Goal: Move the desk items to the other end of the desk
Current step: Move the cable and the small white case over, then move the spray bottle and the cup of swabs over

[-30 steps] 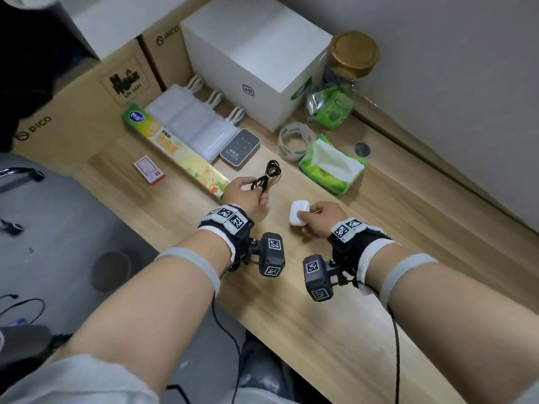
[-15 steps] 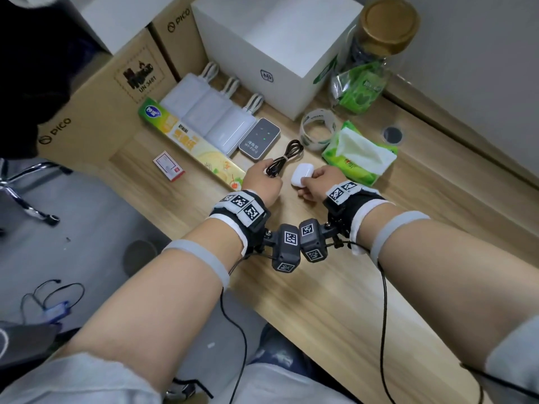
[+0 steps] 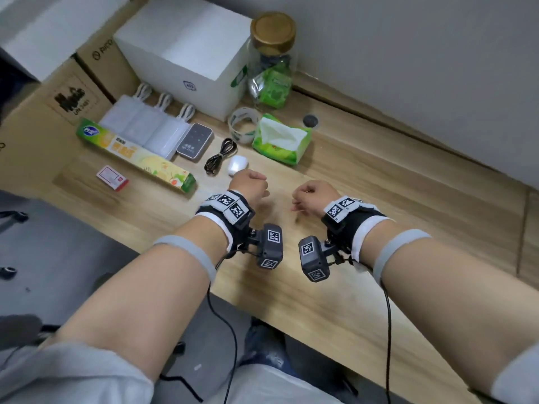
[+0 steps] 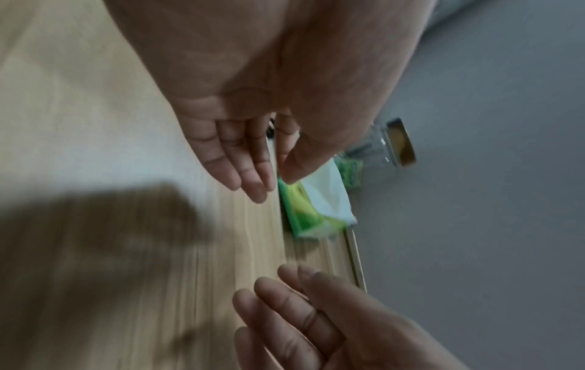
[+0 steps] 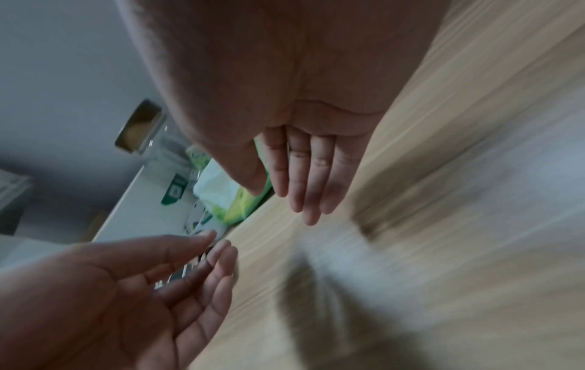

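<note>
Both hands empty, over bare desk [image 3: 393,182] near the front edge. Left hand [image 3: 252,185] loose, fingers straight in the left wrist view, holding nothing; right hand [image 3: 312,196] likewise slack, fingers [image 5: 311,180] extended, nothing pinched.

Cable [image 3: 220,156] and earbud case [image 3: 237,165] lying side by side just beyond the left hand, apart from it, at the desk's far left end. Set there, it seems, to join the row already gathered: remote [image 3: 194,141] just left of the cable, pouches [image 3: 145,126] beyond that, long carton [image 3: 137,156] and small red-and-white box [image 3: 112,177] toward the front edge at that end. Tape roll [image 3: 243,123], tissue pack [image 3: 281,139] and jar [image 3: 272,59] toward the back edge, with the white box [image 3: 186,51] in the back corner.

Packed close, apparently to fit everything at one end and leave the rest of the desktop free. Cable coiled and tied, so easy to drop in a narrow gap; case smooth and rounded, laid flat so as not to roll.

Probably a release just finished, hands free for another item from the desk's other end, out of sight here.
</note>
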